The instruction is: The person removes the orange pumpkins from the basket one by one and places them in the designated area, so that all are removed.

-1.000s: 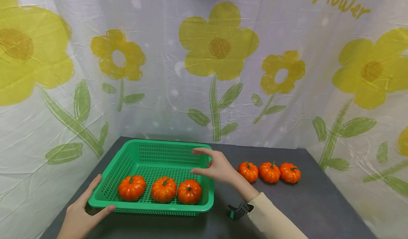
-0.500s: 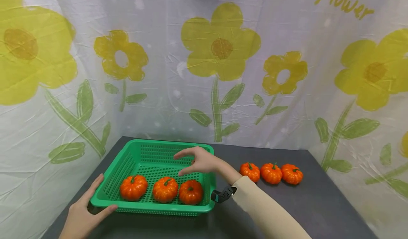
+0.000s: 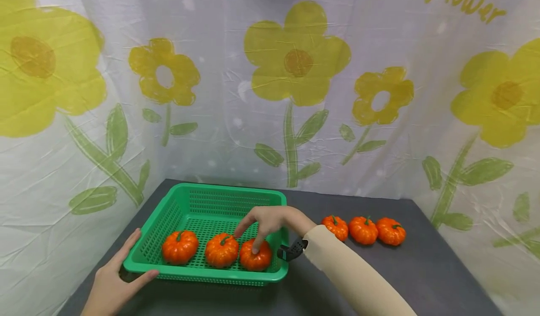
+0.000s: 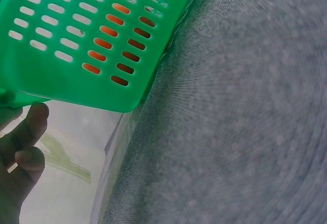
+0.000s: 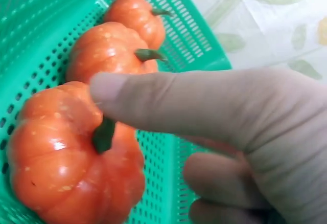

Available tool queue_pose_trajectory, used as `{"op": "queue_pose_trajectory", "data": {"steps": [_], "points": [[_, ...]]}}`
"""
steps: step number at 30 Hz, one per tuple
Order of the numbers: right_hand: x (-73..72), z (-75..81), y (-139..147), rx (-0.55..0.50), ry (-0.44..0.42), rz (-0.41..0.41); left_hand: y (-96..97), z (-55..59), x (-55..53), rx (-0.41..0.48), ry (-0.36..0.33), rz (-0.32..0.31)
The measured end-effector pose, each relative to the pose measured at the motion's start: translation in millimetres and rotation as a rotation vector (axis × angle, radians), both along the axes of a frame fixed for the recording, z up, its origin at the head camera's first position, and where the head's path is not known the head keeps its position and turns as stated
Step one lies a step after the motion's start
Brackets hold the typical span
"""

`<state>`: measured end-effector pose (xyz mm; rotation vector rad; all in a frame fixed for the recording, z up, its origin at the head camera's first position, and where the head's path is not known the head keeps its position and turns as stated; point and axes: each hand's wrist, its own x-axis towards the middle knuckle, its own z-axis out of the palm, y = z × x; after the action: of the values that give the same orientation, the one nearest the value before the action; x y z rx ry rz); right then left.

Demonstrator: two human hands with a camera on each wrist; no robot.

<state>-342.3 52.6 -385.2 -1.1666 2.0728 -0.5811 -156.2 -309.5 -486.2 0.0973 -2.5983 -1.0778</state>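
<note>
A green plastic basket (image 3: pixel 202 274) with slotted walls holds three orange toy pumpkins with green stems: left (image 3: pixel 180 249), middle (image 3: pixel 221 252) and right (image 3: pixel 261 260). My left hand (image 3: pixel 111 281) grips the basket's front left corner, thumb by the front rim. In the left wrist view its curled fingers (image 4: pixel 30 132) lie under the rim. My right hand (image 3: pixel 270 218) reaches over the basket's right side, thumb and fingers spread apart above the right pumpkin. In the right wrist view the thumb (image 5: pixel 168 98) is beside that pumpkin's stem; whether it touches cannot be told.
Three more pumpkins, among them a middle one (image 3: pixel 363 231), sit in a row on the dark grey table (image 3: pixel 379 278) right of the basket. The right forearm partly covers the nearest. A flower-printed curtain (image 3: pixel 219 119) surrounds the table at the back and sides.
My right hand has moved left into the basket, then down to the right pumpkin, its fingers turning downward. The left hand stays at the corner. The head view has shifted slightly.
</note>
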Motion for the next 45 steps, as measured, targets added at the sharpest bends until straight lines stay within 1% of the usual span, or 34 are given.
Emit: {"op": "queue_pose_trajectory", "data": {"steps": [3, 5, 9, 11, 15, 20, 25, 32, 39, 45], "points": [[-3.2, 1.1, 0.2, 0.097, 0.005, 0.009, 1.4, -0.4, 0.2, -0.001, 0.011, 0.001], [-4.4, 2.5, -0.7, 0.177, 0.025, 0.017, 1.6, -0.3, 0.4, -0.003, 0.012, 0.003], [-2.9, 4.5, -3.4, 0.319, 0.118, 0.055, 1.0, 1.0, 0.6, -0.006, 0.0, 0.003], [-1.9, 4.2, -4.2, 0.358, 0.146, 0.067, 1.2, 0.6, 0.5, -0.009, 0.011, 0.005], [-0.7, 2.5, -4.2, 0.389, 0.156, 0.051, 1.7, -1.4, -0.5, -0.007, 0.032, 0.011], [-0.3, 2.1, -3.5, 0.39, 0.156, 0.044, 1.5, -2.7, -0.9, -0.006, 0.038, 0.009], [-1.6, 1.1, -3.3, 0.359, 0.112, 0.027, 1.8, -1.9, -1.0, -0.009, 0.035, 0.008], [-4.1, 0.8, -1.3, 0.314, 0.103, 0.013, 2.0, -2.5, -0.4, -0.012, 0.039, 0.015], [-5.1, 6.8, 3.7, 0.248, 0.091, 0.012, 1.4, -4.6, -0.6, -0.01, 0.041, 0.019], [-4.2, 13.9, 10.1, 0.18, 0.117, 0.02, 1.2, -3.5, -1.6, -0.016, 0.038, 0.018]]}}
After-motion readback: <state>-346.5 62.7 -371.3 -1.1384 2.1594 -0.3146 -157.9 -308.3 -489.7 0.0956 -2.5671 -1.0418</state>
